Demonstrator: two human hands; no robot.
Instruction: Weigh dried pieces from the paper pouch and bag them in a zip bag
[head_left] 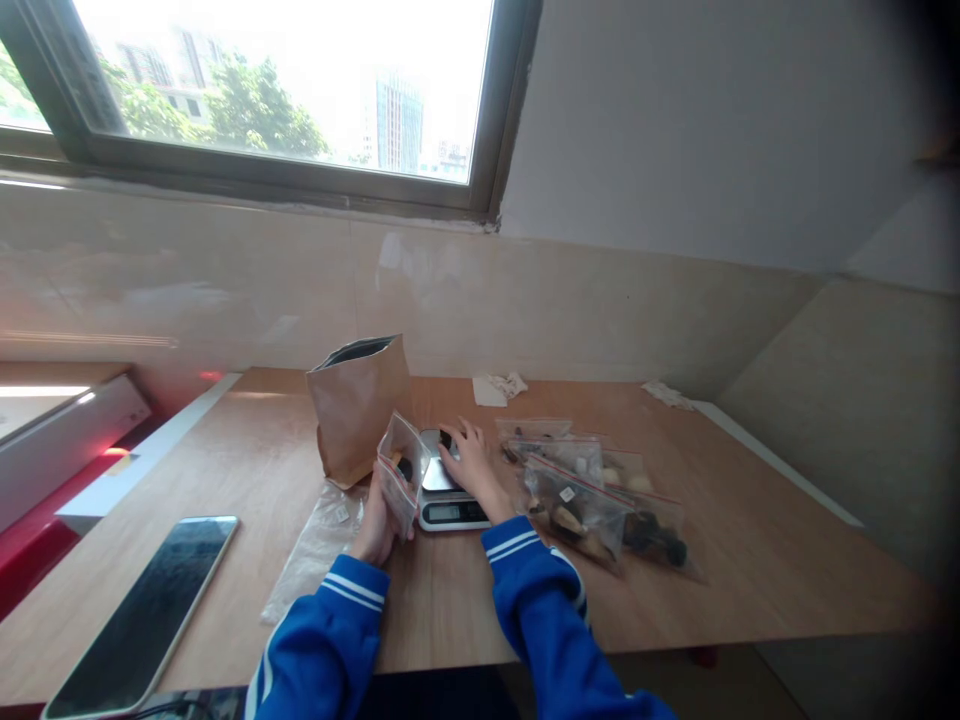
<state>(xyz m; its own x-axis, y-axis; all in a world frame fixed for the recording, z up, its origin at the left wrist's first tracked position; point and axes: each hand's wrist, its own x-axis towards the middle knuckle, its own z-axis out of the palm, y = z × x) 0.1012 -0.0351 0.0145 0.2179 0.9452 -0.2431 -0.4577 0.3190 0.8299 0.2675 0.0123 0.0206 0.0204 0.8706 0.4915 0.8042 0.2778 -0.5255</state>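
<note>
Head view: our left hand (377,522) clamps a part-full pouch (402,452) at nine o'clock of the scale (455,514); right hand (472,463), grip unclear, meets a piece (445,440). We seem midway; bags (581,510) at three o'clock may remain.

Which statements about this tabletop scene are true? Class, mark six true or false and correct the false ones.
1. The left hand holds a clear plastic zip bag. True.
2. The right hand is over the silver-topped digital scale. True.
3. The scale is left of the left hand. False: it is to that hand's right.
4. A brown paper bag stands on the light-brown wooden table. True.
5. The paper bag's top is sealed shut. False: it gapes open.
6. Nothing lies right of the scale. False: several clear plastic bags lie there.
</note>
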